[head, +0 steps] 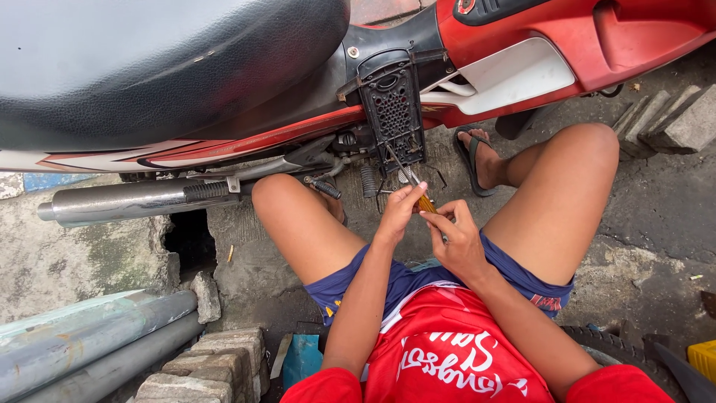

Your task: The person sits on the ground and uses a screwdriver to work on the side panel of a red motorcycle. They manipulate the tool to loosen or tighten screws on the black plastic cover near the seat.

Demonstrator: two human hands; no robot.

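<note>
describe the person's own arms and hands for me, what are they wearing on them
Both arms are bare from the short red sleeves of a jersey down to the fingers. The left hand and right hand wear no gloves; no watch, ring or band shows on either wrist.

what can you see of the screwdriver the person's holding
The screwdriver has a translucent amber handle, plastic by its look, and a thin grey metal shaft. It tilts up and to the left, the tip reaching the lower edge of the black perforated panel on the motorcycle; whether it touches there cannot be told. Both hands grip the handle: the left hand pinches its upper part, and the right hand closes round its lower end, hiding most of it.
</note>
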